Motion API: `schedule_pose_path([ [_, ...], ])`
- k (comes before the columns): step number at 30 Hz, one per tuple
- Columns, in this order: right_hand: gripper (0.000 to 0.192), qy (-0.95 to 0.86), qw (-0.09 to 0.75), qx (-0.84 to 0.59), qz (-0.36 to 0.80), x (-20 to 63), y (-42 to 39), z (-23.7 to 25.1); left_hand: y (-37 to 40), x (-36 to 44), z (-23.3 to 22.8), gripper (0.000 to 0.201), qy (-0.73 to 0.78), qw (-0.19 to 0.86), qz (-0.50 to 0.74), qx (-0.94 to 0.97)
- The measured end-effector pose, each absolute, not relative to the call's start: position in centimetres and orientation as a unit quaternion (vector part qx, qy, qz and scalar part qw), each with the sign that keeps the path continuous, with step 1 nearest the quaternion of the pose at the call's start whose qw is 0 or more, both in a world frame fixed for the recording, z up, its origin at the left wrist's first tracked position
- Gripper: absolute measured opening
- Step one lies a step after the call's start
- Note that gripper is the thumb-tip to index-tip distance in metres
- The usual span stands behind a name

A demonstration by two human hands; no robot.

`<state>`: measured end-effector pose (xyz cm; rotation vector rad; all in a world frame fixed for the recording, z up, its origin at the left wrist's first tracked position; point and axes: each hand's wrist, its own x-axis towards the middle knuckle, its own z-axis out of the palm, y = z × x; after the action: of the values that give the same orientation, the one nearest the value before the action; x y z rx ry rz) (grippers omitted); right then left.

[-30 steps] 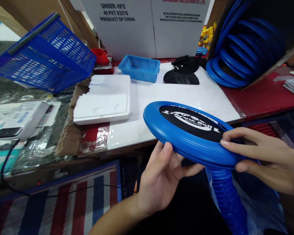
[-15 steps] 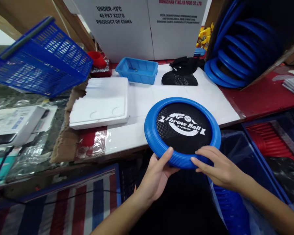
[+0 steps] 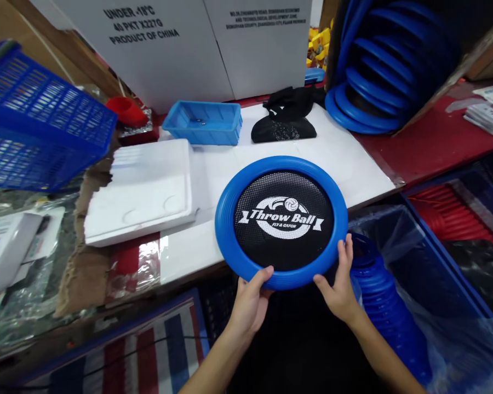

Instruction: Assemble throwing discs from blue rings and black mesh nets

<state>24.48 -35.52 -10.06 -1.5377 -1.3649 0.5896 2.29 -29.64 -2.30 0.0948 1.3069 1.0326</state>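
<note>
Now both hands, left hand [image 3: 248,298] and right hand [image 3: 340,287], grip the blue disc [image 3: 281,221] by its near rim at lower centre; best kept level, thumbs on top.

Blue-rimmed disc [image 3: 281,221], black mesh centre, "Throw Ball" logo, face-up over table edge

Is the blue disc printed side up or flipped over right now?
Printed side up. The blue disc shows its black mesh and white Throw Ball logo to the camera, with the left hand and right hand gripping its near rim.
</note>
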Motion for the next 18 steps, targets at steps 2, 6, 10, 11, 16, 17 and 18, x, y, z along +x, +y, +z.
schedule_pose_path([
  [2,0.09,-0.399,0.575,-0.62,0.355,23.9,-35.1,-10.3,-29.7,2.1,-2.7,0.05,0.573,0.67,0.468,0.065],
  [6,0.046,-0.164,0.636,-0.537,0.53,25.1,-32.6,-8.6,-29.9,1.8,-3.1,0.049,0.577,0.662,0.472,0.078],
  [10,0.038,-0.141,0.635,-0.479,0.589,26.9,-30.7,-7.2,-29.9,1.6,-4.0,0.049,0.569,0.658,0.485,0.087],
  [11,0.039,-0.144,0.636,-0.472,0.594,27.1,-30.4,-7.2,-29.9,1.6,-4.4,0.051,0.571,0.652,0.491,0.086],
  [16,0.035,-0.165,0.64,-0.464,0.589,26.9,-29.7,-7.6,-30.0,1.3,-6.4,0.059,0.579,0.634,0.506,0.087],
  [17,0.034,-0.169,0.643,-0.465,0.584,26.8,-29.6,-7.6,-30.1,1.2,-6.6,0.059,0.58,0.632,0.507,0.087],
  [18,0.034,-0.173,0.646,-0.468,0.577,26.7,-29.6,-7.6,-30.1,1.2,-6.7,0.058,0.582,0.63,0.507,0.086],
])
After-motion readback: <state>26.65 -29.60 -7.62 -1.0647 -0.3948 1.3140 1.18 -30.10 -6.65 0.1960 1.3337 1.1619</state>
